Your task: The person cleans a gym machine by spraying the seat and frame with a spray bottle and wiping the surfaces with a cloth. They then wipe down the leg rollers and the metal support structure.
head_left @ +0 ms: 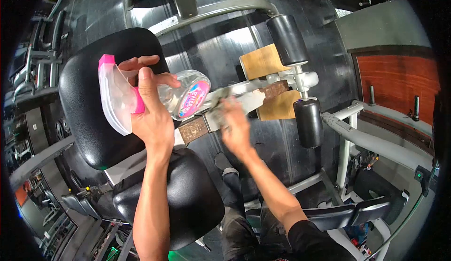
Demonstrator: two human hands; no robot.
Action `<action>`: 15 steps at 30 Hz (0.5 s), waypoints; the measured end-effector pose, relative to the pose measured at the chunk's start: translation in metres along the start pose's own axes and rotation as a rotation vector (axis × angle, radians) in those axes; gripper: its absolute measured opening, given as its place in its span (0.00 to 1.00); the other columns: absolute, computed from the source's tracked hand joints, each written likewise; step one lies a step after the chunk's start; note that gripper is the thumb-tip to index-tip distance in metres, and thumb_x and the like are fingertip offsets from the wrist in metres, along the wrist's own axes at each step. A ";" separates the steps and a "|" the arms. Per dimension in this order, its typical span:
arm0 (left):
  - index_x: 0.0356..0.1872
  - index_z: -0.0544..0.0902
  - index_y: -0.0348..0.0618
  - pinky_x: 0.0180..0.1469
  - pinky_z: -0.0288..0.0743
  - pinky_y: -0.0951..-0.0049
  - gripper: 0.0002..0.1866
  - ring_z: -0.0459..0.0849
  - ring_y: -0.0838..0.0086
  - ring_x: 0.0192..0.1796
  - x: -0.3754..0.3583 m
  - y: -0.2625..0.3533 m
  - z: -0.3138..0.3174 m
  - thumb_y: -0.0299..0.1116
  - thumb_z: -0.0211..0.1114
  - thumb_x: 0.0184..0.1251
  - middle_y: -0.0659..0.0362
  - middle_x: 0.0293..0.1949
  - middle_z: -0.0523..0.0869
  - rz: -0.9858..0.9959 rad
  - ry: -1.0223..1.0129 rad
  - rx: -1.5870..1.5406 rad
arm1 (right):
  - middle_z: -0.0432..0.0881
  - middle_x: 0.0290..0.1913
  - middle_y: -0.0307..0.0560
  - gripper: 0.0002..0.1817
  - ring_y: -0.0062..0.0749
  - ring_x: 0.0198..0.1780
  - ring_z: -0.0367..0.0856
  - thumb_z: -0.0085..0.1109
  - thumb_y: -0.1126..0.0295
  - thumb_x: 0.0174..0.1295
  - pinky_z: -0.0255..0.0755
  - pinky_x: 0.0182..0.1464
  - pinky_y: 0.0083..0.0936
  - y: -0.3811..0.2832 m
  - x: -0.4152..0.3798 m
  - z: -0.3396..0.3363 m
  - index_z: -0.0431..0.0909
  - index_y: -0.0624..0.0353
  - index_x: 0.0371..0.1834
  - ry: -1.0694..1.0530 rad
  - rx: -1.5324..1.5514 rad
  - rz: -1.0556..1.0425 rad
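Note:
My left hand [156,120] is wrapped round the neck of a clear spray bottle [181,94] with a pink-and-white trigger head and a pink label. The bottle lies tilted sideways above the black padded seat [80,96]. My right hand [237,129], blurred by motion, is closed on a greyish cloth [217,116] whose edges are smeared. Hand and cloth are at the light metal beam [251,101] of a gym machine, which has worn brown patches.
Two black foam rollers [287,40] and two yellowish wooden footplates [265,62] are at the beam's far end. A second black pad [192,200] lies below my left forearm. Grey frame tubes [380,138] run along the right, over a dark floor [211,44].

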State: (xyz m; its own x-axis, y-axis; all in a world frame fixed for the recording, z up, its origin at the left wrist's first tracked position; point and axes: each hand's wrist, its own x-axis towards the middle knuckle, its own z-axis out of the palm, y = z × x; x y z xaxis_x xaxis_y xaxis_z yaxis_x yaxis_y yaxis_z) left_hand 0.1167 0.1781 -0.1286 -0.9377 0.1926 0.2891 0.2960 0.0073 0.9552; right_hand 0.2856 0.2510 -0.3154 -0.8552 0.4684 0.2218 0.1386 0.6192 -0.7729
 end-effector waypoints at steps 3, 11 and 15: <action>0.58 0.67 0.32 0.44 0.83 0.62 0.15 0.86 0.69 0.30 -0.003 0.001 0.001 0.35 0.51 0.82 0.44 0.49 0.83 -0.025 -0.023 0.053 | 0.72 0.71 0.42 0.34 0.48 0.76 0.64 0.64 0.83 0.40 0.64 0.76 0.45 -0.025 0.001 -0.011 0.80 0.53 0.58 -0.194 0.023 -0.100; 0.55 0.70 0.31 0.39 0.78 0.70 0.12 0.84 0.73 0.30 -0.010 -0.003 0.011 0.26 0.57 0.78 0.48 0.47 0.81 -0.057 -0.068 -0.009 | 0.79 0.63 0.58 0.25 0.52 0.68 0.75 0.56 0.84 0.57 0.68 0.71 0.39 0.133 0.003 -0.043 0.78 0.62 0.61 0.060 -0.166 0.001; 0.54 0.71 0.31 0.41 0.77 0.68 0.11 0.83 0.74 0.31 -0.015 0.000 0.013 0.25 0.56 0.77 0.49 0.48 0.81 -0.115 -0.103 0.026 | 0.77 0.66 0.58 0.23 0.53 0.71 0.71 0.59 0.79 0.63 0.65 0.73 0.41 0.098 0.007 -0.021 0.77 0.60 0.63 0.192 -0.040 0.245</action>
State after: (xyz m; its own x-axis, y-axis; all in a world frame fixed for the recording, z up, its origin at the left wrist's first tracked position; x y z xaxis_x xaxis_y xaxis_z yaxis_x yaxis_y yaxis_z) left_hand 0.1326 0.1876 -0.1340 -0.9425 0.2886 0.1683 0.1934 0.0607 0.9792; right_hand 0.3038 0.3281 -0.3778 -0.6848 0.7145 0.1432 0.3517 0.4962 -0.7938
